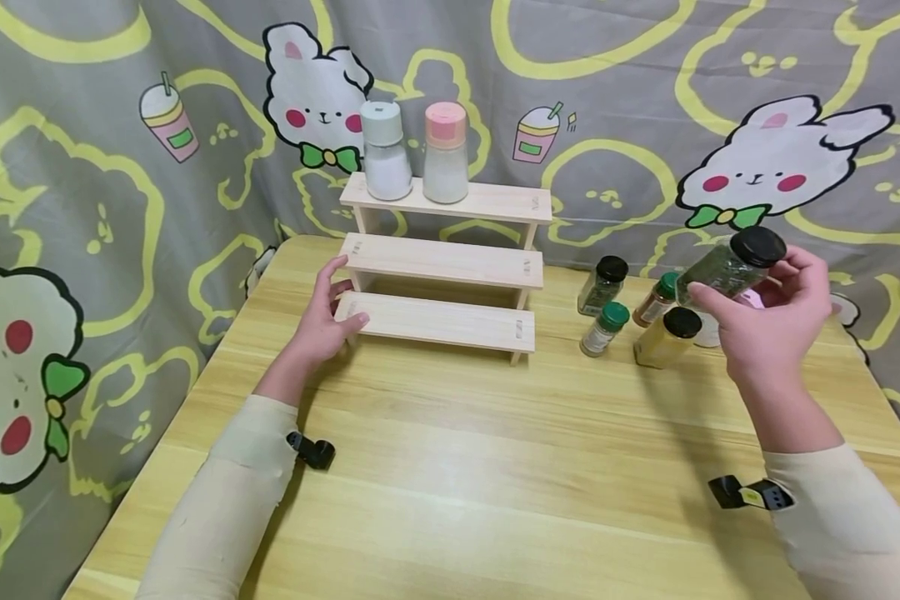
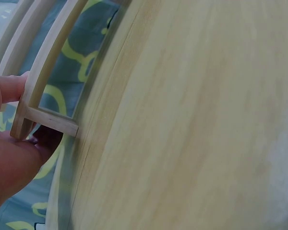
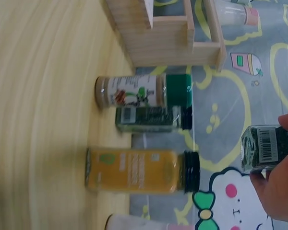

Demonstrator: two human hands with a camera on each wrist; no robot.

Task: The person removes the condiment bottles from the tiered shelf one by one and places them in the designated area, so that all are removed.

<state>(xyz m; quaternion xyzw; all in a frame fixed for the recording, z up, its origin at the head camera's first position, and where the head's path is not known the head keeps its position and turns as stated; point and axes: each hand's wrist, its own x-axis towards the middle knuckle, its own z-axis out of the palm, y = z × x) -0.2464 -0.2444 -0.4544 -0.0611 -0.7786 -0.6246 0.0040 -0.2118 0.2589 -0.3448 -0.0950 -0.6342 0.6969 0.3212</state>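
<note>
My left hand (image 1: 321, 323) grips the left end of a three-tier wooden spice rack (image 1: 442, 321) at its lowest step, thumb on top. In the left wrist view, the fingers and thumb lie around the end of that step (image 2: 41, 67). Raised above the table on the right, my right hand (image 1: 780, 329) holds a glass spice jar (image 1: 723, 271) with a black lid and dark green contents. The jar is tilted in the head view, and the right wrist view shows its barcode label (image 3: 268, 145). The rack's lower two steps are bare.
On the top step stand a shaker with a pale green cap (image 1: 386, 158) and one with a pink cap (image 1: 446, 158). Below the raised jar, several spice bottles stand on the wooden table (image 1: 450, 483), among them a yellow bottle (image 1: 663, 342) and a green-capped bottle (image 1: 603, 331). A patterned curtain (image 1: 615, 75) hangs behind.
</note>
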